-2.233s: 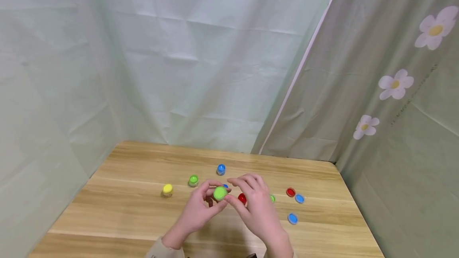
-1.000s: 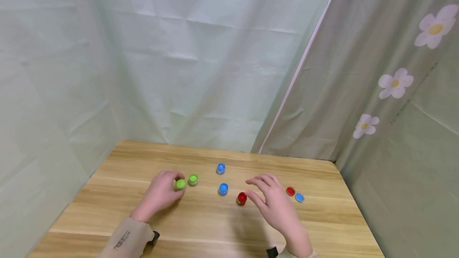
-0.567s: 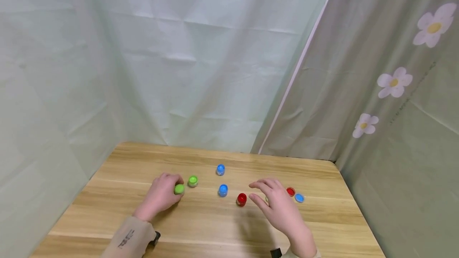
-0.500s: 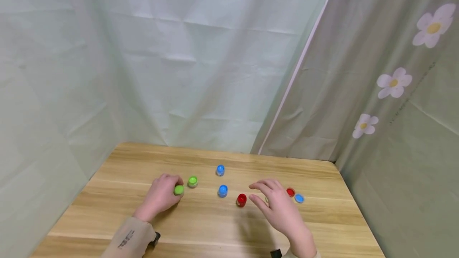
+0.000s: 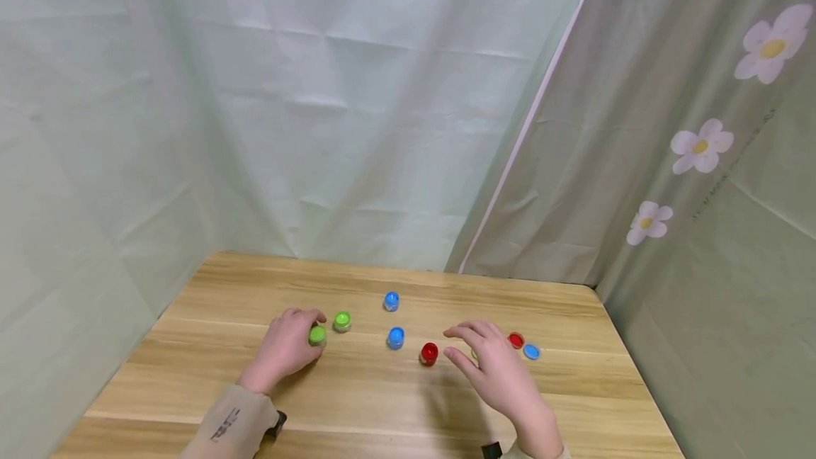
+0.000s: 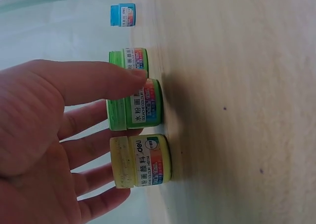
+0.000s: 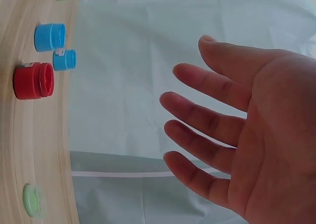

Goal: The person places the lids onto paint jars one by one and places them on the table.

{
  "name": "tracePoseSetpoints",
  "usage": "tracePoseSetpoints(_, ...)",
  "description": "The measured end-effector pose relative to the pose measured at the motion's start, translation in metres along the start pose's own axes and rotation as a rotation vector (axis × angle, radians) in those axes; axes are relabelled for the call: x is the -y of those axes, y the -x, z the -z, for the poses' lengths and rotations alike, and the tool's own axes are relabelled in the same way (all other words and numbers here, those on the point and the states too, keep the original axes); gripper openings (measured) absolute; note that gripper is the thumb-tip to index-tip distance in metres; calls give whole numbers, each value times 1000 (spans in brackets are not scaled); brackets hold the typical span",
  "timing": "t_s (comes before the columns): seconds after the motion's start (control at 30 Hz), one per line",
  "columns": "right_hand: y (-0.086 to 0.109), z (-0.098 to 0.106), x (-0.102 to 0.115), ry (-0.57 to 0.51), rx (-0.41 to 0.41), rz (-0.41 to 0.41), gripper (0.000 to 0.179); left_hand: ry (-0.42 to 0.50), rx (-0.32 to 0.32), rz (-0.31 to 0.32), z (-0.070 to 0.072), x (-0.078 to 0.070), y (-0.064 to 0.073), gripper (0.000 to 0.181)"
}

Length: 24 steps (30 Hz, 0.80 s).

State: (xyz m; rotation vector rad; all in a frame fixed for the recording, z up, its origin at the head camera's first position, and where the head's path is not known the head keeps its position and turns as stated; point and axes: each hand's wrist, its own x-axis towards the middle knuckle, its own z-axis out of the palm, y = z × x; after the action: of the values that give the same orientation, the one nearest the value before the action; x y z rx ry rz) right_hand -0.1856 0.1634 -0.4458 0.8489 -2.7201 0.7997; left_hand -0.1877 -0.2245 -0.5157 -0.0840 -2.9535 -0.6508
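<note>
At the left, just beside the yellow jar (image 6: pixel 143 162), our left hand (image 5: pixel 285 347) pinches the capped green jar (image 5: pixel 317 336) on the table (image 5: pixel 357 409), near the uncapped green jar (image 5: pixel 342 321); swinging our fingers wide on release could knock either neighbour. Past two blue jars (image 5: pixel 396 338) stands the uncapped red jar (image 5: pixel 429 354), which our right hand (image 5: pixel 496 368), hovering empty near it with fingers loosely bent, might tip and spill by a careless sweep

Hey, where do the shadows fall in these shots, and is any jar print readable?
Head view: soft shadow on the table near the right hand, jar print too small to read; left wrist view: dark shadow beside the held green jar, print partly readable on the yellow jar; right wrist view: print too small.
</note>
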Motion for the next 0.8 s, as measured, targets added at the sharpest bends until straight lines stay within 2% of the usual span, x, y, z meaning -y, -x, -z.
tracePoseSetpoints(0.3,4,7,-5,-25,29,-49,23,33,-46,0,0,-6,-4,51)
tracePoseSetpoints(0.43,8,18,-13,-31,1,-100,21,47,-56,1,1,-8,-6,54)
tracePoseSetpoints(0.6,15,26,-27,-23,-5,-144,22,57,-42,26,2,-14,-11,56)
tracePoseSetpoints(0.8,26,30,-40,-30,0,-200,24,41,9,26,-4,-21,-24,57)
